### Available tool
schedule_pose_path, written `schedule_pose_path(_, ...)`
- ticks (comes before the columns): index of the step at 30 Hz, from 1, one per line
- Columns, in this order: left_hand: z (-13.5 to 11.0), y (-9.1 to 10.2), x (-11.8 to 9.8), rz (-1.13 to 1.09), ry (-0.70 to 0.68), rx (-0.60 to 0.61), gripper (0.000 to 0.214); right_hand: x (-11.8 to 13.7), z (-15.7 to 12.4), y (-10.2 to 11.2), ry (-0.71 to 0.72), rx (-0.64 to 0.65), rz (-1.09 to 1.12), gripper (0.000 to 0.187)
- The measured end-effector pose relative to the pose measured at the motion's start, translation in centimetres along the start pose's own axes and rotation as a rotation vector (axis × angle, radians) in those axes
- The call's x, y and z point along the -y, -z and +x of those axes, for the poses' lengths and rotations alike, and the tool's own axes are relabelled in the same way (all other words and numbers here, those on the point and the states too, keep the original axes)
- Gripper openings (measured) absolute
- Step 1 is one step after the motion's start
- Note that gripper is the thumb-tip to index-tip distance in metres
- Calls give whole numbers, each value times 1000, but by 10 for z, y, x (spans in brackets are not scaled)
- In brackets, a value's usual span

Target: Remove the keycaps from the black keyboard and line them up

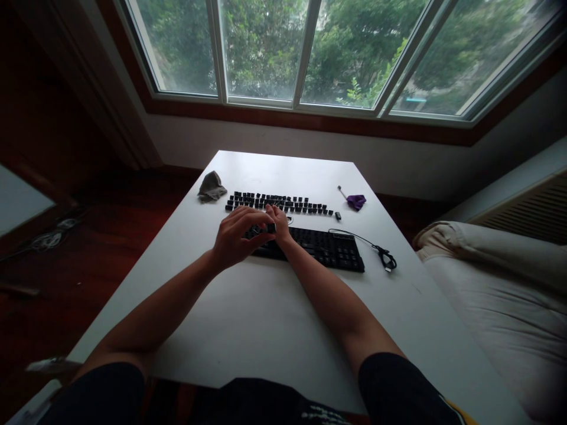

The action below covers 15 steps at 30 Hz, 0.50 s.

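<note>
A black keyboard (330, 248) lies on the white table, partly hidden by my hands. Over its left part, my left hand (241, 233) is closed, thumb and fingers pinching a small black keycap (271, 228). My right hand (280, 224) is beside it with curled fingers; what they hold is too small and hidden to name. A pale ring (290, 219) shows just right of that hand. Behind the keyboard, many loose black keycaps (301, 205) stand in rows, some hidden by my fingers. One larger keycap (338, 216) sits at the right end of the rows.
A grey cloth (212, 187) lies at the table's far left. Toward the right are a purple cloth (356, 202) with a thin-handled tool (342, 190) and the keyboard's coiled cable (386, 258). Windows stand beyond the white table (248, 330); a pale padded seat (482, 295) is at right.
</note>
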<state>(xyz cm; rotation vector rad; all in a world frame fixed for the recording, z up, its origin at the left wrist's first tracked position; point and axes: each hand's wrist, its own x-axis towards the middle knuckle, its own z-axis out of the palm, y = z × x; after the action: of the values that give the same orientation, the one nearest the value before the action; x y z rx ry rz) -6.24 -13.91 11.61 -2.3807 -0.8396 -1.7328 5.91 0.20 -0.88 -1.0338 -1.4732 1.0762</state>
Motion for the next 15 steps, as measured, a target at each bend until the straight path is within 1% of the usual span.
schedule_pose_path(7,1,0,-3,-42,40,-10,23,-4,2,0,2,-7,-19,43)
schedule_pose_path(15,1,0,-4,-72,57,-7,25,-5,2,-1,3,-24,-9,41)
